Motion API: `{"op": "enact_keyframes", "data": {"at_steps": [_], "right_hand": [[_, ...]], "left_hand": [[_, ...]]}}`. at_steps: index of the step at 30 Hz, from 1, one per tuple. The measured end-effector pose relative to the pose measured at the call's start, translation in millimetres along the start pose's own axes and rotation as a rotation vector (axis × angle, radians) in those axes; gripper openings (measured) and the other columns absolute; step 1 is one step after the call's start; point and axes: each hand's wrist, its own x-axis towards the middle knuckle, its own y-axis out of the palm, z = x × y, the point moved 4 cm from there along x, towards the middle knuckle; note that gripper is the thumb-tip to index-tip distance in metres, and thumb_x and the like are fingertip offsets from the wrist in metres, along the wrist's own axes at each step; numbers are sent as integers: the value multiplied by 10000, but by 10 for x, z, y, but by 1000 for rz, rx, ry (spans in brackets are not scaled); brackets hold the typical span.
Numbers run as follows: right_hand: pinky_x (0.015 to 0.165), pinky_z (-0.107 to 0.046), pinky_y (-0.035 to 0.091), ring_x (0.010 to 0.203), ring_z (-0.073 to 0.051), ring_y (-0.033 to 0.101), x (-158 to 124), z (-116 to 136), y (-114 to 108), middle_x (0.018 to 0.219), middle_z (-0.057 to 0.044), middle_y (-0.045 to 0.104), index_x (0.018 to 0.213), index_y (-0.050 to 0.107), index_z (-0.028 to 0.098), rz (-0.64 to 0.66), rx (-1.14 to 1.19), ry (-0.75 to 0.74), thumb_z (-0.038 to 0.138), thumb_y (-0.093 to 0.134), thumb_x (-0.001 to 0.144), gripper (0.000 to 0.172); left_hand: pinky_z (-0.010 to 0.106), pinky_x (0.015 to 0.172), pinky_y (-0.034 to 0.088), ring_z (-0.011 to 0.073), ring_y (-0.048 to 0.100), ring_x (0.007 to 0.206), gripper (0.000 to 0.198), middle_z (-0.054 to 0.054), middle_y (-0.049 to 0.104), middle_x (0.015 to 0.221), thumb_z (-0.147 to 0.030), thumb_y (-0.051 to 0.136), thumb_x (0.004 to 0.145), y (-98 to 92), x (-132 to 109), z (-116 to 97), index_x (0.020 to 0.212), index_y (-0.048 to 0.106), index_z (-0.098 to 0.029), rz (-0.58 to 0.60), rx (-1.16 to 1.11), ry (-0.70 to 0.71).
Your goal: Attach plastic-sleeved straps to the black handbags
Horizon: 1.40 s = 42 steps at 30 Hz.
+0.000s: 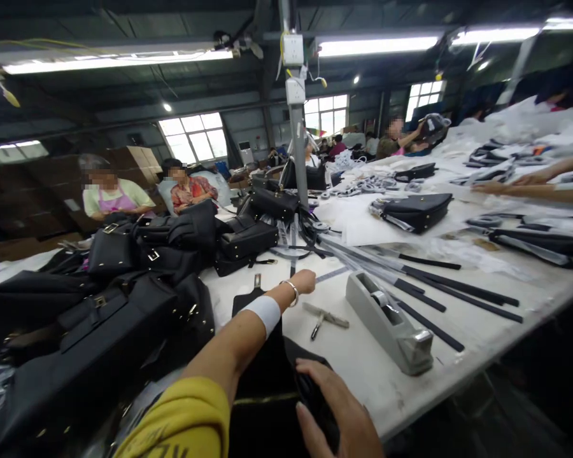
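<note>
At bottom centre, the right hand (351,413) holds the rounded edge of a smooth black bag (260,375). Mid-frame, the left hand (305,281) is curled narrow; its contents I cannot tell. Right of centre, a boxy grey tape dispenser (382,327) stands on the white surface (353,389).

1. One camera sits on the person's head, higher than the white table (337,356) and close to it.
2. It looks forward and down across the table.
3. The table's near part looks big; windows (193,137) past its far side look small.
</note>
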Motion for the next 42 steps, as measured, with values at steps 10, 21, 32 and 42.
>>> {"op": "enact_keyframes", "data": {"at_steps": [10, 21, 32, 42], "right_hand": [[912, -269, 579, 1056, -231, 707, 30, -188, 98, 1158, -43, 735, 1244, 621, 275, -65, -13, 17, 259, 685, 805, 443], [959, -313, 542, 1122, -237, 666, 183, -51, -169, 1210, -90, 706, 1204, 658, 236, 56, 222, 202, 374, 558, 924, 327], [1111, -438, 392, 1291, -277, 542, 306, -5, -160, 1285, -116, 667, 1225, 673, 184, 80, 668, 391, 618, 415, 952, 574], [916, -258, 576, 959, -159, 729, 331, -397, -179, 909, 0, 779, 927, 710, 220, -365, 1307, 780, 293, 753, 812, 143]], "left_hand": [[439, 883, 550, 233, 632, 1048, 319, 98, 612, 1241, -328, 602, 944, 269, 186, 300, 1223, 593, -173, -8, -264, -169], [249, 725, 547, 112, 654, 746, 401, 119, 720, 979, -479, 588, 928, -1215, -816, 132, 1043, 639, -99, -426, -982, 151], [190, 534, 433, 101, 553, 574, 309, 42, 729, 842, -362, 544, 943, -801, -3221, 25, 1118, 718, -176, -128, -744, 159], [220, 485, 470, 147, 567, 533, 448, 33, 724, 786, -626, 485, 889, 368, -4318, 667, 1012, 767, -300, 32, -785, -133]]}}
